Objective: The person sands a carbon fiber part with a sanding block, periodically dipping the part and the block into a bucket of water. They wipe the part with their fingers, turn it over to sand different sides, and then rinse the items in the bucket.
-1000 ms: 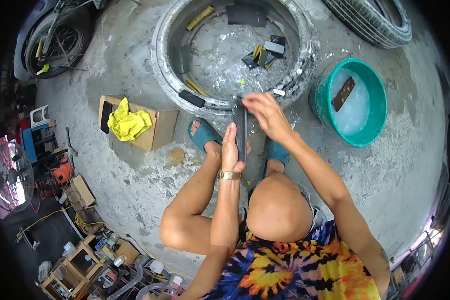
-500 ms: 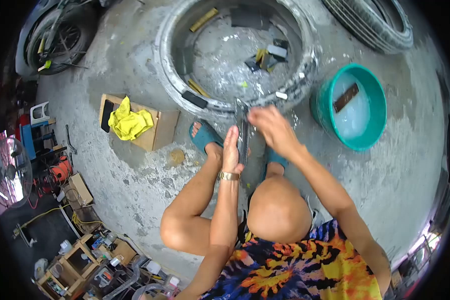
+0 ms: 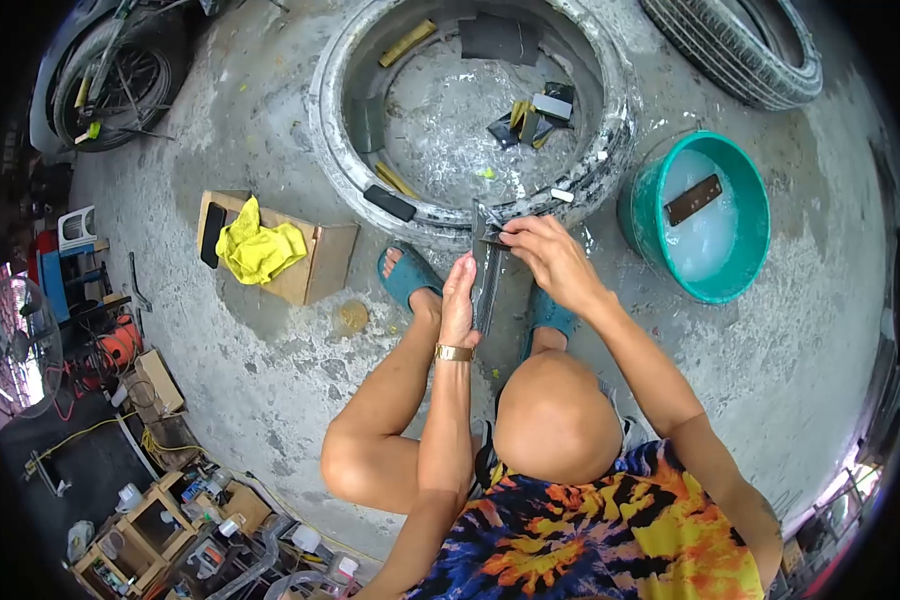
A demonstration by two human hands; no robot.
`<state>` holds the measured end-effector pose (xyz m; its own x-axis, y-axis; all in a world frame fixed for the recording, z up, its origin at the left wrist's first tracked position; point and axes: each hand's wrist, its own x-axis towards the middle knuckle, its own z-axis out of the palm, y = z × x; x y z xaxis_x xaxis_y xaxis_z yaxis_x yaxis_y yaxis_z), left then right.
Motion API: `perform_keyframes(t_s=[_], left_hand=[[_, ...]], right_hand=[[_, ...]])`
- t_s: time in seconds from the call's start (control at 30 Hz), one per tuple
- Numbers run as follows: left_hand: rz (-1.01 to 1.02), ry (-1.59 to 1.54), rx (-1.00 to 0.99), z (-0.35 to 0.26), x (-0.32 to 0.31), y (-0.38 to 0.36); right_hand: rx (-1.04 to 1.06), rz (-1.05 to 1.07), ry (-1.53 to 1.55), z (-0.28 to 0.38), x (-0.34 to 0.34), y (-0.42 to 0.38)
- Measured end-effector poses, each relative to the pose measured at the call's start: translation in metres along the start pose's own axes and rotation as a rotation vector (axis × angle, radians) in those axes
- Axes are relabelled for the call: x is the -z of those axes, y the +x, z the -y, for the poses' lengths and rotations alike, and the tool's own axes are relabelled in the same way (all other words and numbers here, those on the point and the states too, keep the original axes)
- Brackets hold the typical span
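Note:
My left hand (image 3: 458, 303) is closed along the side of a long, dark, wet-looking flat strip (image 3: 488, 285), which points away from me between my feet. Its far end reaches the near edge of a worn tyre (image 3: 338, 150) lying flat on the floor. My right hand (image 3: 550, 260) pinches a small black piece (image 3: 492, 236), perhaps sandpaper, against the upper part of the strip. Fingers partly cover that piece. Inside the tyre lie black sheets (image 3: 500, 40), yellowish blocks (image 3: 407, 44) and a grey-and-black block (image 3: 552, 106).
To the right stands a green basin (image 3: 658, 190) of cloudy water with a brown strip (image 3: 693, 200) in it. A yellow cloth (image 3: 260, 248) lies on a wooden box (image 3: 330, 262) at left. On the tyre rim rest a black block (image 3: 389, 203) and a white piece (image 3: 562, 195).
My right hand has lowered its fingers onto the strip and now presses the black piece there. The left hand keeps its hold, having shifted only slightly.

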<state>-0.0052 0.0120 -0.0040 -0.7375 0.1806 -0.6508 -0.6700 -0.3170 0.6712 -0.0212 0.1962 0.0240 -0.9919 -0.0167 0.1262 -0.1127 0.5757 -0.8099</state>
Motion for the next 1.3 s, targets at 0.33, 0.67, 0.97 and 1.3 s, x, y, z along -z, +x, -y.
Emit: perform_keyframes(t_s=[0.33,0.67,0.97,1.3], left_hand=[[-0.050,0.063,-0.075,-0.005,-0.022,-0.013],[-0.020,-0.083,0.028,0.007,-0.042,-0.010],[-0.045,0.003,0.009,0.007,-0.038,-0.007],[-0.038,-0.053,0.028,0.009,-0.031,0.000]], right_hand=[[0.041,0.021,-0.161,-0.002,0.002,0.001],[0.004,-0.021,-0.089,0.005,0.008,-0.043],[-0.049,-0.129,-0.047,0.004,-0.007,-0.040],[-0.006,-0.135,-0.042,0.014,-0.008,-0.068]])
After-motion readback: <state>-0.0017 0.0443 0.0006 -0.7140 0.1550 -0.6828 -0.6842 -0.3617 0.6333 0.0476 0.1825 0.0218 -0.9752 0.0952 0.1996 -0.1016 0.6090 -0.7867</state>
